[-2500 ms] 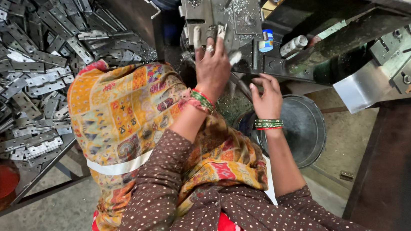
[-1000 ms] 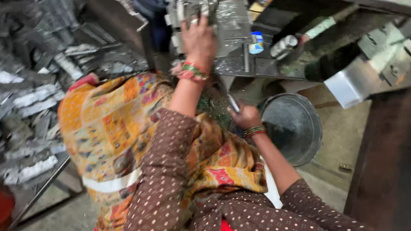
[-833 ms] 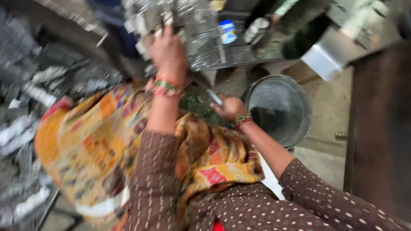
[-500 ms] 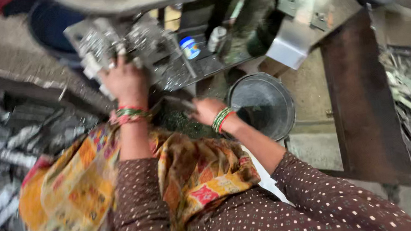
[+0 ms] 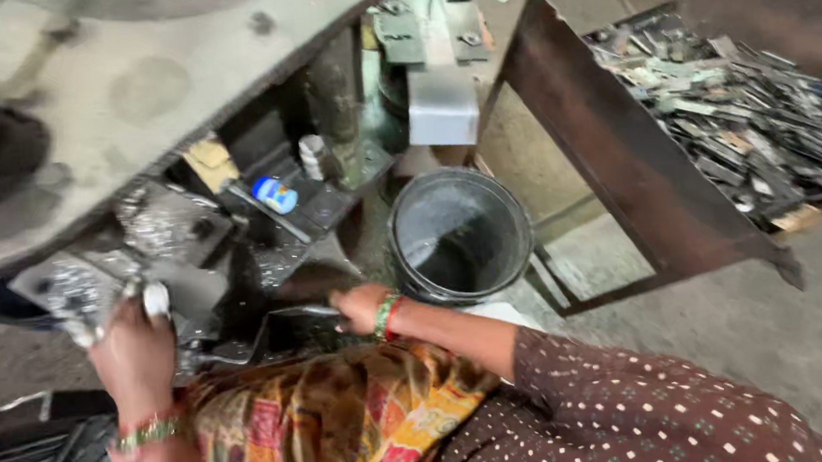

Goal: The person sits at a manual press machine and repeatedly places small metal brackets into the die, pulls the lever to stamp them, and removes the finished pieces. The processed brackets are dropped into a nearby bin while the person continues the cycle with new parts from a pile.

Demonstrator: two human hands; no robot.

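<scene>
So the view had swung a lot since half a second earlier: the bucket (image 5: 459, 234) slid to the middle of the frame and the heap of metal strips (image 5: 736, 114) that sat far right came up into the upper right, while both hands stayed at the machine. The left hand (image 5: 136, 348) was up on the left, fingers curled over shiny metal pieces (image 5: 75, 293) on the machine bed (image 5: 185, 283), closed on them as far as I could tell, though it was blurry. The right hand (image 5: 358, 308) was lower and nearer the middle, closed narrow on a thin metal strip (image 5: 303, 312). That strip ran left-right, pointing left from the grip toward the machine. The bucket sat just right of and beyond the right hand, so that hand was clearly the nearer one to it.
</scene>
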